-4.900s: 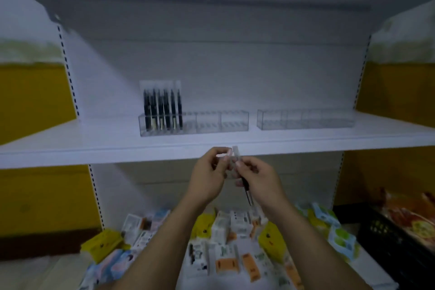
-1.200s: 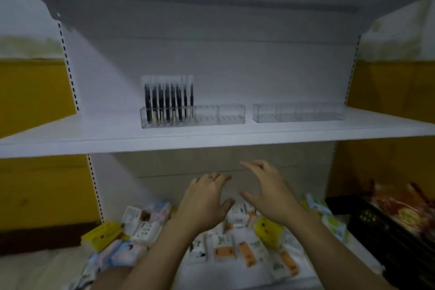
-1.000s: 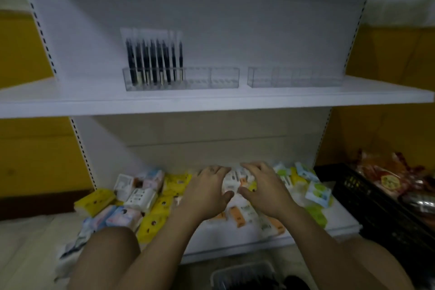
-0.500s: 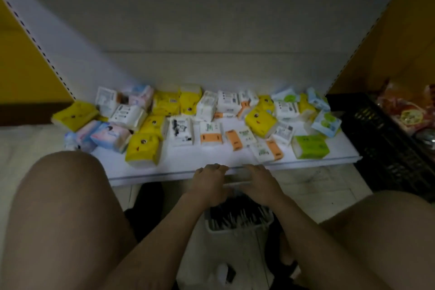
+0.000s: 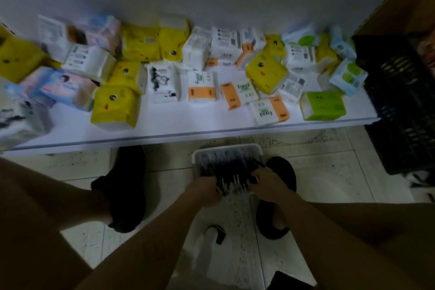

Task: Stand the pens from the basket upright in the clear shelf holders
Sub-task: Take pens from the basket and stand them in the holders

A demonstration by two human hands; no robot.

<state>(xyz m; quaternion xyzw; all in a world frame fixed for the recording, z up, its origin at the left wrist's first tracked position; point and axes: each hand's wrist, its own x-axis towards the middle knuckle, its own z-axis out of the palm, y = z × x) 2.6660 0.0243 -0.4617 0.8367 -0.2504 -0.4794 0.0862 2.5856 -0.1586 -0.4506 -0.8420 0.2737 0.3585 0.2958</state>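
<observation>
A white slatted basket (image 5: 226,148) stands on the tiled floor between my feet, filled with dark pens (image 5: 231,166) that have pale tips. My left hand (image 5: 203,189) reaches into its near left side, fingers down among the pens. My right hand (image 5: 270,186) reaches into the near right side, fingertips on the pens. Several pens stick up between the two hands. Motion blur hides whether either hand grips any. The clear shelf holders are out of view.
The low white shelf (image 5: 164,130) just beyond the basket carries several tissue packs (image 5: 115,107). A black crate (image 5: 400,101) stands at the right. My black shoes (image 5: 129,186) flank the basket. A small black object (image 5: 220,234) lies on the floor.
My view has dropped from the upper shelf with the holders to the floor. Both empty hands came down past the lower shelf and into the basket of pens.
</observation>
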